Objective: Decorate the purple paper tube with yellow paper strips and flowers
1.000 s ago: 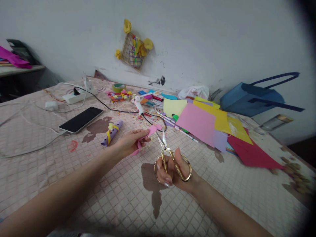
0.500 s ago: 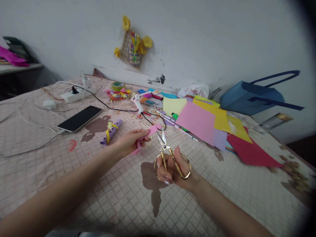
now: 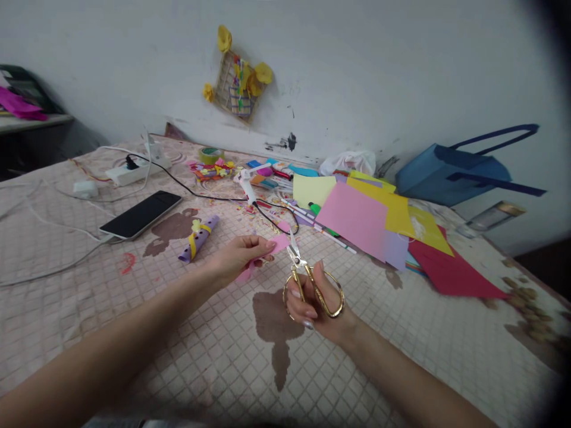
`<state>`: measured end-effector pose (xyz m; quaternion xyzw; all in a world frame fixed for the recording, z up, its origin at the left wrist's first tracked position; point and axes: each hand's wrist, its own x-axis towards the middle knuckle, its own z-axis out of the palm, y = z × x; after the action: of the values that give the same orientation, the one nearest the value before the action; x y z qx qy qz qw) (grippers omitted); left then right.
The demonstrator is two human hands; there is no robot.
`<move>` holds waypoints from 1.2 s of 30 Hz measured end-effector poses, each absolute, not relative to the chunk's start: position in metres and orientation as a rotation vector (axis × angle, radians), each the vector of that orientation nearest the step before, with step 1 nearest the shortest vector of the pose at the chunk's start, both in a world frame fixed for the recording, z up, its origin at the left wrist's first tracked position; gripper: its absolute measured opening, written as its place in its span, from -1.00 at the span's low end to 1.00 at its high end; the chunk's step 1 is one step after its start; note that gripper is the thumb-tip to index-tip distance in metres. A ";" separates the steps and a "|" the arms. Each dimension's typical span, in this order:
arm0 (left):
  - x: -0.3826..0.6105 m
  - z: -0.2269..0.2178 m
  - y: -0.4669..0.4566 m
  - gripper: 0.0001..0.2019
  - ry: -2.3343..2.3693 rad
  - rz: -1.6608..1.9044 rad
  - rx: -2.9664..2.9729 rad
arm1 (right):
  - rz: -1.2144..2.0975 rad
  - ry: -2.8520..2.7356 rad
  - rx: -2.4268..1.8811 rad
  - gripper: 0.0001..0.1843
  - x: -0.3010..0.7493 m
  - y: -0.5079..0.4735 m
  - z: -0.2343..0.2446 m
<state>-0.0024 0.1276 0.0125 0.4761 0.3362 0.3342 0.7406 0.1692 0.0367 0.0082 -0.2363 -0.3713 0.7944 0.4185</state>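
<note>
Left hand (image 3: 236, 258) pinched the pink paper (image 3: 279, 244) between thumb and fingers, a strip of it hanging below the palm. Right hand (image 3: 313, 300) gripped the gold-handled scissors (image 3: 312, 291), fingers through the loops, blades pointing up and only slightly parted. Blade tips sat just beside the paper's edge; no contact could be made out.

Left of the hands lay a purple paper roll (image 3: 198, 239) tied with yellow ribbon. Beyond it was a black phone (image 3: 140, 214), its white cable running across the stained, tile-patterned table cover (image 3: 134, 333). Farther back stood a white power strip (image 3: 129, 173), a white glue gun (image 3: 247, 187) with a black cord, a tape roll (image 3: 211, 155), and colored paper scraps (image 3: 212, 171).

To the right, a pile of colored sheets (image 3: 352, 217) overlapped some markers (image 3: 323, 224). A blue bag (image 3: 450, 178) leaned against the wall, and a woven frame with yellow paper flowers (image 3: 236, 80) hung above.
</note>
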 end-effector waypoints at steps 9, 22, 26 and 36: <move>-0.003 0.013 0.128 -0.76 0.715 0.747 1.134 | 1.843 -0.967 -0.744 -0.44 0.165 0.031 0.013; -0.008 0.015 0.132 -0.77 0.786 0.754 1.251 | 1.672 -1.033 -0.812 -0.45 0.172 0.033 0.011; -0.007 0.016 0.129 -0.76 0.802 0.714 1.427 | 1.347 -1.101 -1.100 -0.55 0.183 0.043 0.017; 0.001 0.016 0.118 -0.66 0.761 0.572 1.578 | 1.195 -1.177 -1.234 -0.75 0.183 0.058 0.009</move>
<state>0.0010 0.1181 0.0157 0.6821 0.3291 0.2473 0.6044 0.1835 0.0579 0.0089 -0.5114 -0.4877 0.4953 0.5052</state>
